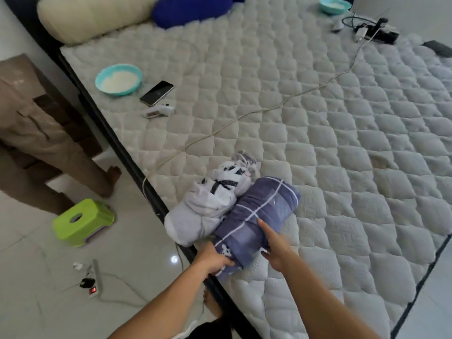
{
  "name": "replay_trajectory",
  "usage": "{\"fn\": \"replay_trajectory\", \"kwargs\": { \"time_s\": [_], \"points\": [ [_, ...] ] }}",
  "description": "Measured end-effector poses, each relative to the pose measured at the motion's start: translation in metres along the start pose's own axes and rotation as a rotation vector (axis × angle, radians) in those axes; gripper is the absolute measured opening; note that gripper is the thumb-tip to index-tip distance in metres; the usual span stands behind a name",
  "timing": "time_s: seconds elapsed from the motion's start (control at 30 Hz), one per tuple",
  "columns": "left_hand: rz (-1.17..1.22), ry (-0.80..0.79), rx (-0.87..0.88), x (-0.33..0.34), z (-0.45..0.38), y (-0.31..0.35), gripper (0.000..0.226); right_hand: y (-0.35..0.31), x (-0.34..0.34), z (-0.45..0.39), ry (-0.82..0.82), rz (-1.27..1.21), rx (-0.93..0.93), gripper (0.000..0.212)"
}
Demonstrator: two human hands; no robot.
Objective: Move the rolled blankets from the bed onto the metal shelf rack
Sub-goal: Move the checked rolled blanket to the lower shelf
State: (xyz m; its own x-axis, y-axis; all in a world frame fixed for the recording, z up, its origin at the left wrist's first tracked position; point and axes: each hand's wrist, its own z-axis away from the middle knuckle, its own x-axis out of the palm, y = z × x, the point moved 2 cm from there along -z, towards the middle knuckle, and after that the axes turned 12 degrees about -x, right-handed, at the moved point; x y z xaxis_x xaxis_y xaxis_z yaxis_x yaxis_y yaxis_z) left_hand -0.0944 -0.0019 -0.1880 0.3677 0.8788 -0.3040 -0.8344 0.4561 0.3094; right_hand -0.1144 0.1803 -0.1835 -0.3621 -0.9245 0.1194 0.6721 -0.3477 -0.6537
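Two rolled blankets lie side by side at the near left edge of the bed (318, 118). The purple blanket roll (259, 211) has thin white lines and is the nearer one. My left hand (215, 259) grips its near end, fingers curled under the fabric. My right hand (272, 245) rests on its right side, fingers spread against the cloth. The white blanket roll (208, 204) with black marks lies just left of it, touching it. No metal shelf rack is in view.
On the quilted mattress lie a teal bowl (118, 80), a phone (156, 93), a small white device (159, 111), a long cable (244, 116), another teal bowl (334, 5) and chargers (374, 29). A person (41, 133) stands beside a green stool (83, 220); a power strip (93, 280) lies on the floor.
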Motion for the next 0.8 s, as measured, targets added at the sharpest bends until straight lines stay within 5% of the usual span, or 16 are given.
{"fn": "replay_trajectory", "kwargs": {
  "time_s": [0.2, 0.5, 0.8],
  "points": [
    [-0.178, 0.046, -0.024, 0.000, -0.012, 0.006, 0.051, 0.007, 0.005, -0.003, 0.033, -0.124, 0.094, 0.073],
    [-0.296, 0.170, 0.049, -0.005, 0.020, -0.008, 0.038, 0.015, 0.011, 0.021, 0.122, -0.077, -0.066, 0.057],
    [-0.002, 0.153, 0.107, -0.035, 0.090, -0.104, 0.039, 0.068, 0.027, 0.111, 0.055, -0.004, -0.218, 0.049]
  ]
}}
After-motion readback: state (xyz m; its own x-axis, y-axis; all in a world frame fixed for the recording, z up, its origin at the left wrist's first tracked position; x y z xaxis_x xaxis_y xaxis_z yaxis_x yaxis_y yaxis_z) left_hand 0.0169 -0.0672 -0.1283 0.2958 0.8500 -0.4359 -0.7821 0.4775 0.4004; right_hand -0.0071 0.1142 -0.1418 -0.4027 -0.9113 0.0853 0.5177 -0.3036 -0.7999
